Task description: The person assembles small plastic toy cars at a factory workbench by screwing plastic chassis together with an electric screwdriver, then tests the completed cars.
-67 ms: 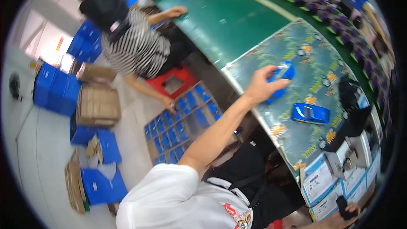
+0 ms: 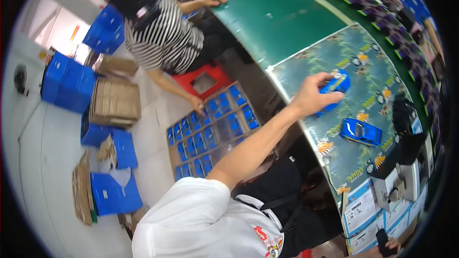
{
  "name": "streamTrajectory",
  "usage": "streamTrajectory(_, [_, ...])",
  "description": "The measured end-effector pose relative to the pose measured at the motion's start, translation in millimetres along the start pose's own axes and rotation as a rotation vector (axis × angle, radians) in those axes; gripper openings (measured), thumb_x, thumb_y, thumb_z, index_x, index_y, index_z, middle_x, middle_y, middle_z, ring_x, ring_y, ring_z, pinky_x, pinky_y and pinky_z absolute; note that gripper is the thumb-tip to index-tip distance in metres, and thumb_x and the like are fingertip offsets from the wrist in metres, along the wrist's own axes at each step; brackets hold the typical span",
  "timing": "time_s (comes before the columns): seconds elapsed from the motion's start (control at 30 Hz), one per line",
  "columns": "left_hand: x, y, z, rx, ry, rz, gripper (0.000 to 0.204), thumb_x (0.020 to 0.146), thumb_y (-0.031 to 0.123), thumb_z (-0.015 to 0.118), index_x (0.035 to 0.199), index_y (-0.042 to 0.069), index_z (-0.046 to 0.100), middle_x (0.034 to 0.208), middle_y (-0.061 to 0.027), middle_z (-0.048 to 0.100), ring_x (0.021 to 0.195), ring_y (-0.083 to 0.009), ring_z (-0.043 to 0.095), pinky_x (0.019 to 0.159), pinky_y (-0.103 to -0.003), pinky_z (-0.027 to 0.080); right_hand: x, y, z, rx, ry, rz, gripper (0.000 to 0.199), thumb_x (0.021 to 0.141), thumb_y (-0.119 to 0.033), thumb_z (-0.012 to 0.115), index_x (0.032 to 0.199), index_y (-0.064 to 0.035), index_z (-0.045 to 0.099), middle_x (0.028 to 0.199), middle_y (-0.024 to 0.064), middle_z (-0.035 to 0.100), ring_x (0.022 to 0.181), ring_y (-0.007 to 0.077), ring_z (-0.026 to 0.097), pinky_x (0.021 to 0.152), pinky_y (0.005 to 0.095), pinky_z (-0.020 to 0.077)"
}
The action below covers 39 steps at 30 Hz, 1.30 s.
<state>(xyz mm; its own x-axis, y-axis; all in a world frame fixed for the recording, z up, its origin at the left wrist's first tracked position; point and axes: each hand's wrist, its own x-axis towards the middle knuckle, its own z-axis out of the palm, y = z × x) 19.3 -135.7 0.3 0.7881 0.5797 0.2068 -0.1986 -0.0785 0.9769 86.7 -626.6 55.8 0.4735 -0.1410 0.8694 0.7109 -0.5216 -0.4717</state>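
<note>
A blue toy car (image 2: 333, 87) is gripped by the left hand (image 2: 313, 96) on the printed surface (image 2: 334, 157), just above a second blue toy car (image 2: 360, 131). A lift seems needed next. The right hand (image 2: 388, 247) clasps a dark object.

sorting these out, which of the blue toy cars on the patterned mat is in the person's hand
The blue toy car farther up the mat, gripped by the left hand. The other blue car lies free on the mat, nearer the person.

The left hand (image 2: 313, 96) gripped a blue toy car (image 2: 334, 86) on the patterned mat (image 2: 334, 157); another blue toy car (image 2: 361, 132) lay nearby.
</note>
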Motion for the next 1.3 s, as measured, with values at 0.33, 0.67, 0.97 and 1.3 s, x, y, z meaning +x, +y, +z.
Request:
streamTrajectory(0.33, [-20.4,11.9,-7.9,-0.062,0.123,0.059,0.034,0.088,0.034,0.068,0.091,0.000,0.067,0.071,-0.0030,0.065,0.062,-0.0070,0.058,0.056,-0.026,0.046,10.9,-18.5,19.1,0.175,-0.102,0.090,0.024,0.102,-0.023,0.044,0.088,-0.0048,0.050,0.070,0.0042,0.048,0.056,0.0171,0.045,0.048,0.0293,0.0364])
streamTrajectory(0.67, [-22.9,5.5,-8.5,-0.019,0.111,0.196,0.037,0.089,0.032,0.067,0.106,-0.001,0.061,0.081,-0.0095,0.068,0.073,-0.0151,0.064,0.067,-0.032,0.050,15.9,-28.0,24.6,0.473,-0.020,0.403,0.034,0.103,-0.031,0.040,0.079,-0.0093,0.050,0.063,-0.0002,0.045,0.052,0.0149,0.043,0.049,0.0301,0.0361])
streamTrajectory(0.97, [-29.7,11.4,-3.9,0.106,0.103,0.159,0.052,0.083,0.029,0.076,0.119,-0.002,0.055,0.090,-0.0124,0.069,0.080,-0.0133,0.064,0.075,-0.030,0.051,15.6,-40.3,25.3,0.461,-0.013,0.345,0.032,0.099,-0.035,0.049,0.077,-0.0115,0.054,0.062,-0.0020,0.047,0.052,0.0139,0.045,0.046,0.0302,0.0351])
streamTrajectory(1.3, [-25.6,15.3,-11.0,-0.225,0.000,0.089,0.037,0.080,0.027,0.079,0.106,0.002,0.069,0.085,0.0005,0.066,0.076,-0.0041,0.058,0.066,-0.022,0.049,17.0,-48.5,18.7,0.538,0.097,0.393,0.032,0.099,-0.033,0.048,0.077,-0.0112,0.053,0.065,-0.0007,0.046,0.056,0.0141,0.043,0.051,0.0287,0.0356])
